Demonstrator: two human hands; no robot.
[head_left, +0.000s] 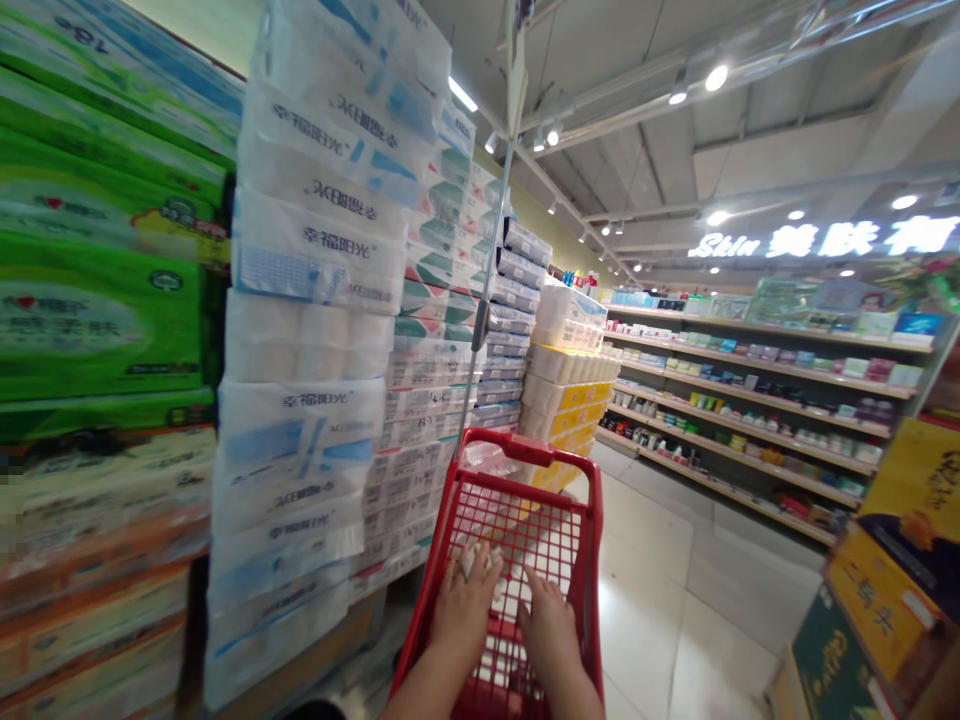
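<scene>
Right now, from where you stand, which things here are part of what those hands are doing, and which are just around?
In use: left hand, right hand, red wire shopping cart.

Just around: white packs of paper rolls, green-wrapped packs, shelves of small boxed goods.

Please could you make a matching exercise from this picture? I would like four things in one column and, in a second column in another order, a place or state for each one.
Column 1
1. The person's left hand
2. The red wire shopping cart
3. The white-wrapped packs of paper rolls
4. The long shelves of small products

Column 2
A. Stacked high, just left of the cart
B. Running along the right of the view
C. On the cart, with something white at its fingers
D. Has a thin metal pole rising from its front

Right pairs: 1-C, 2-D, 3-A, 4-B
</scene>
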